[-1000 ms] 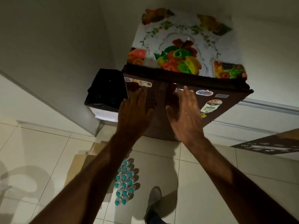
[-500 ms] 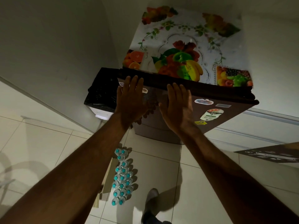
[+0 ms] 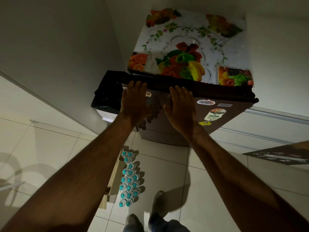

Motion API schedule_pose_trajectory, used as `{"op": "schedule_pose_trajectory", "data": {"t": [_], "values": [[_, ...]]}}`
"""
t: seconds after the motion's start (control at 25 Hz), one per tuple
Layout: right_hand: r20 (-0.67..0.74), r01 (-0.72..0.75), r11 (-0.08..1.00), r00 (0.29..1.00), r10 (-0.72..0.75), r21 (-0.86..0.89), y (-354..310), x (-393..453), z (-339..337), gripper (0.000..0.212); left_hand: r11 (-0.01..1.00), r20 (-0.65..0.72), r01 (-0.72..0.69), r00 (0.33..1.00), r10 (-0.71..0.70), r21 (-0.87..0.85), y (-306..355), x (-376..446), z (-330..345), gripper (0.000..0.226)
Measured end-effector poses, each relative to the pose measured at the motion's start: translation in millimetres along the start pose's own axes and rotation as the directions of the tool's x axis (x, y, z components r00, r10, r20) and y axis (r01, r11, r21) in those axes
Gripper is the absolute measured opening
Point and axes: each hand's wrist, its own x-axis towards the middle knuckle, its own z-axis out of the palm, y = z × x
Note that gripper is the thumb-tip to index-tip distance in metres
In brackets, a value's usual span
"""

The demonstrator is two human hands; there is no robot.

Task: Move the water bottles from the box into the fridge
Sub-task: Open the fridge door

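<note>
Both palms lie flat on the brown fridge (image 3: 168, 131) door. Our left hand (image 3: 133, 101) reaches near the door's top left corner, fingers straight; our right hand (image 3: 181, 108) sits beside it, fingers straight, grasping nothing. The door is shut, so we judge the hands are placed high to feel for an edge to pull. The water bottles (image 3: 128, 180), teal-capped, stand in rows on the floor tiles (image 3: 167, 166) beside flattened cardboard (image 3: 115, 180), well below the hands and near our feet. None is in the fridge yet as far as we see. A fruit-print cloth (image 3: 189, 47) covers the fridge top. A black-lined bin (image 3: 107, 96) stands just left.
</note>
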Motion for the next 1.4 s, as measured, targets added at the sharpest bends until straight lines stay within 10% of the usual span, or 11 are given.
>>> {"op": "schedule_pose_trajectory", "data": {"t": [0.8,1.4], "values": [[-0.008,-0.122,0.983,0.992,0.124,0.137,-26.1,-160.7,-43.0,0.065,0.989,0.156,-0.031,0.986,0.054,-0.148,50.0,-211.0,0.6,0.09],[-0.009,-0.3,0.939,0.952,0.305,0.166,8.5,-309.5,-100.2,0.036,0.919,0.194,-0.302,0.915,0.354,-0.255,173.6,-304.2,-32.0,0.027]]}}
